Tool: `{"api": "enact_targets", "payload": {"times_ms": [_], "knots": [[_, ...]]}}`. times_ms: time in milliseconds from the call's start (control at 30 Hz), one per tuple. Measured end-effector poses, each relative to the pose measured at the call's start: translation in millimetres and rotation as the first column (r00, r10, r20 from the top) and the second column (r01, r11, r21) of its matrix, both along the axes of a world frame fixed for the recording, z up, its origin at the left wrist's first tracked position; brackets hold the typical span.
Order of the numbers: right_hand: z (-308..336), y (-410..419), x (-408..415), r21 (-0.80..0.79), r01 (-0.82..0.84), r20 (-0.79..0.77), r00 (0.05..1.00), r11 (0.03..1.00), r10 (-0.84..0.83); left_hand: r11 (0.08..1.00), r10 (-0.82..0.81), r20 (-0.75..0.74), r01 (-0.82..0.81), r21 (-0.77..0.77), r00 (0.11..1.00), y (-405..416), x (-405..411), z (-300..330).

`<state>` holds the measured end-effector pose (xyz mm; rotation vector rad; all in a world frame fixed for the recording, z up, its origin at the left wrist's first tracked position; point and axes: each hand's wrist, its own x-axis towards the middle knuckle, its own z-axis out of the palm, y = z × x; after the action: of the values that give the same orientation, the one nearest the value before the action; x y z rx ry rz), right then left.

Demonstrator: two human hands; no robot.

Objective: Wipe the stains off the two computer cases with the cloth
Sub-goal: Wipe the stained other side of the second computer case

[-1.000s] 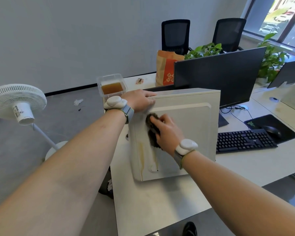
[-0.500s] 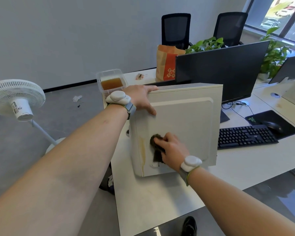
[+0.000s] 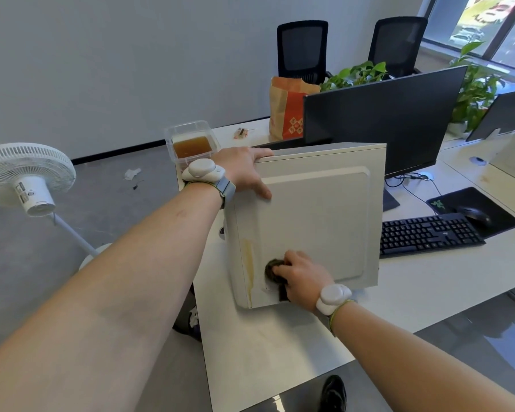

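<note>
Fingers of the left hand [image 3: 244,171] curl over the top corner of the boxy white metal computer case [image 3: 312,221], upright on the smooth white desk [image 3: 280,352]. The right hand [image 3: 302,273] grips a dark crumpled cloth [image 3: 272,270], pressed low beside a yellow streak [image 3: 249,267].

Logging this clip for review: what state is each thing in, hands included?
White metal computer case: upright on desk, yellow-brown streak remains near left edge.
Dark crumpled cloth: pressed on case's lower side panel.
Left hand: grips case's top corner.
Right hand: grips cloth.
Clear plastic tub: lidless, holds brown liquid.
Black monitor: screen dark.
</note>
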<state>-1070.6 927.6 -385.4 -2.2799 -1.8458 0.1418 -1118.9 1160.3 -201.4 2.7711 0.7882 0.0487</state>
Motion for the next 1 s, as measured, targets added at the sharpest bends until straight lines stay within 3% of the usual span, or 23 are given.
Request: {"api": "enact_targets", "payload": {"times_ms": [100, 267, 333, 400, 467, 533, 667, 733, 833, 867, 933, 1000], "knots": [[1.0, -2.9, -6.4, -0.193, 0.007, 0.033, 0.999, 0.981, 0.000, 1.000, 0.005, 0.002, -0.005, -0.003, 1.000, 0.1, 0.0, 0.1], [0.7, 0.2, -8.4, 0.158, 0.085, -0.073, 0.995, 0.984, -0.074, 1.000, 0.006, 0.001, -0.006, -0.003, 1.000, 0.5, -0.5, 0.2], [-11.1, -2.3, -9.0, 0.064, 0.035, -0.062, 0.998, 0.997, -0.031, 1.000, 0.006, -0.004, -0.006, -0.008, 1.000, 0.4, -0.5, 1.0], [-21.2, -8.6, -11.1, -0.200, -0.030, -0.024, 0.999, 0.979, 0.026, 1.000, 0.001, -0.002, -0.001, -0.013, 1.000, 0.8, -0.3, 1.6], [-28.6, -14.6, -14.8, -0.330, -0.060, 0.017, 0.997, 0.942, 0.069, 1.000, -0.009, 0.001, 0.009, -0.013, 1.000, 1.7, -0.3, 1.5], [-27.1, -16.3, -24.0, -0.267, -0.029, -0.001, 1.000, 0.963, 0.030, 1.000, -0.023, 0.001, 0.023, -0.011, 1.000, 1.8, 0.3, 0.6], [-28.2, -15.4, -22.4, 0.121, 0.047, -0.053, 0.998, 0.992, -0.041, 0.999, -0.034, 0.007, 0.034, -0.020, 0.999, 3.0, 0.4, 1.5], [-32.4, -18.2, -14.6, 0.026, 0.066, -0.037, 0.997, 0.997, -0.065, 0.999, -0.033, 0.009, 0.034, -0.022, 0.999, 3.4, 0.7, 1.9], [-38.4, -31.4, -11.3, -0.321, 0.099, 0.038, 0.995, 0.942, -0.092, 0.999, -0.030, 0.008, 0.030, -0.017, 1.000, 3.1, 0.5, 1.3], [-38.0, -36.8, -12.1, -0.330, 0.147, -0.003, 0.988, 0.932, -0.157, 0.999, -0.028, 0.007, 0.028, -0.017, 1.000, 3.1, 0.0, -0.3], [-29.8, -40.3, -13.7, -0.159, 0.259, -0.136, 0.950, 0.953, -0.281, 1.000, -0.026, 0.004, 0.026, -0.017, 1.000, 3.7, -0.1, -0.6], [-14.6, -33.1, -15.0, 0.085, 0.314, -0.261, 0.923, 0.946, -0.283, 0.999, -0.022, 0.004, 0.023, -0.027, 1.000, 3.7, 0.6, 0.3]]}}
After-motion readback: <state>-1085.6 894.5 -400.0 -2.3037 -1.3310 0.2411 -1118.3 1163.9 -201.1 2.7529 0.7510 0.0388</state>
